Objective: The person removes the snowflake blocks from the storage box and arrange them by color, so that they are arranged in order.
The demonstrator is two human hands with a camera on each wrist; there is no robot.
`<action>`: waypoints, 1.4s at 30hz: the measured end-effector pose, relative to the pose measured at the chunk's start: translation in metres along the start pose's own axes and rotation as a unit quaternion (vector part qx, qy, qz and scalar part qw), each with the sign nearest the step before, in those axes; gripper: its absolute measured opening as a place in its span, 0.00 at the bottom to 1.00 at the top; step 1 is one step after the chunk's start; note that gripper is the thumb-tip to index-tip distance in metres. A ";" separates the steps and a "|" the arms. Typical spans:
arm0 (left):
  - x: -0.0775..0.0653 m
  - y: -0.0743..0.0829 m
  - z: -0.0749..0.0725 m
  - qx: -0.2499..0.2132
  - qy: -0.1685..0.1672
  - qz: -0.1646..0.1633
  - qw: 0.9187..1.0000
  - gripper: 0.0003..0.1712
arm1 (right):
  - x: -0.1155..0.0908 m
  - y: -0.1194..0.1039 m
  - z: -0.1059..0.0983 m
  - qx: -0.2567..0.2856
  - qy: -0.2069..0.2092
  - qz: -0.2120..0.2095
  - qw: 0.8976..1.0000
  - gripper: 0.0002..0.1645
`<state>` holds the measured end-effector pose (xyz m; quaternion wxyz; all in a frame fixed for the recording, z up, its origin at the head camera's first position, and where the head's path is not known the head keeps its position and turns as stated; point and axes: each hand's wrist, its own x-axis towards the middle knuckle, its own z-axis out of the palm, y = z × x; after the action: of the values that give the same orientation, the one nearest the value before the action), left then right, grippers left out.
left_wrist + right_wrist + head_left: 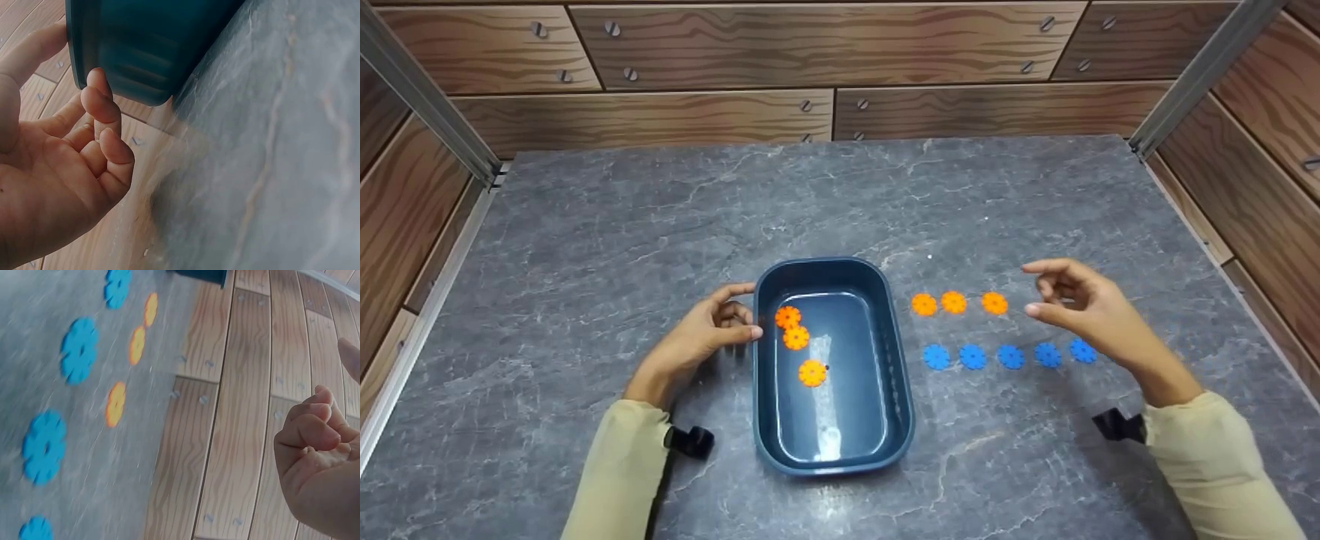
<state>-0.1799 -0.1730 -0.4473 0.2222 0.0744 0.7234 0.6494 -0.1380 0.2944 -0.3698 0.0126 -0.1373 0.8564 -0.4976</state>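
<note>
A dark blue tub (832, 469) stands on the table, with several orange notched discs (812, 373) lying in its left part. At its left rim is my left hand (701, 330); the thumb and index finger touch the rim some way apart, while the other fingers bend loosely. My right hand (1084, 300) hovers to the right of a row of orange discs (954, 302), its thumb and index finger parted and nothing between them. Nearer me is a row of several blue notched discs (1010, 357). The right wrist view shows blue discs (44, 448) and orange discs (115, 404) beside the hand.
The grey marbled table (720, 202) extends around the tub. Wood-patterned panels (825, 45) enclose it at the back and sides, with metal posts (1207, 75) at the back corners. A black strap mount (690, 442) sits at each wrist.
</note>
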 end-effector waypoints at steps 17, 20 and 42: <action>-0.002 -0.002 -0.001 0.011 -0.003 0.001 1.000 0.40 | 0.037 -0.033 0.055 0.017 -0.105 -0.041 0.993 0.26; -0.002 -0.002 -0.001 0.011 0.000 -0.001 1.000 0.40 | 0.041 -0.036 0.063 0.019 -0.122 -0.037 0.992 0.27; 0.000 0.000 -0.001 0.006 -0.001 0.005 1.000 0.40 | 0.061 -0.046 0.140 -0.009 -0.238 -0.066 0.969 0.29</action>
<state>-0.1800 -0.1737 -0.4472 0.2192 0.0796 0.7269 0.6459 -0.1642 0.1389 -0.3936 0.1814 -0.3081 0.8222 -0.4429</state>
